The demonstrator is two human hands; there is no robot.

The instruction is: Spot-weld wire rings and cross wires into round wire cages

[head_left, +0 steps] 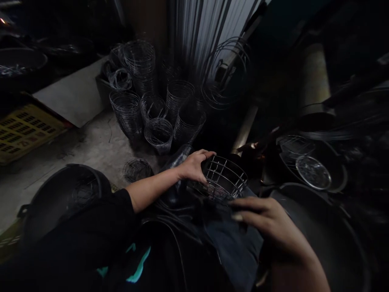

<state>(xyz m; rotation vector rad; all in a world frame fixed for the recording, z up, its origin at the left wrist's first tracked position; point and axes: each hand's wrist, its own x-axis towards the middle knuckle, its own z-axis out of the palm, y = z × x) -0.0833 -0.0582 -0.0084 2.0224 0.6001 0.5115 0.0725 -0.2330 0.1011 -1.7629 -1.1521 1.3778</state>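
A round wire basket (228, 173) with a coarse metal grid sits in front of me, tilted so that its open grid faces up. My left hand (196, 165) grips its left side, with the thumb and fingers spread around the rim. My right hand (267, 215) is just below and to the right of the basket, fingers stretched towards its lower edge. Whether those fingertips touch the wire is hard to tell in the dim, blurred light. Dark cloth (234, 243) lies over my lap beneath the basket.
Stacks of wire baskets (158, 134) stand on the floor ahead. A black tub (60, 202) is at left, another tub (316, 227) at right. A round mesh piece (313, 172) lies in a container behind it. A yellow crate (27, 127) stands far left; a metal rod (245, 132) is beyond the basket.
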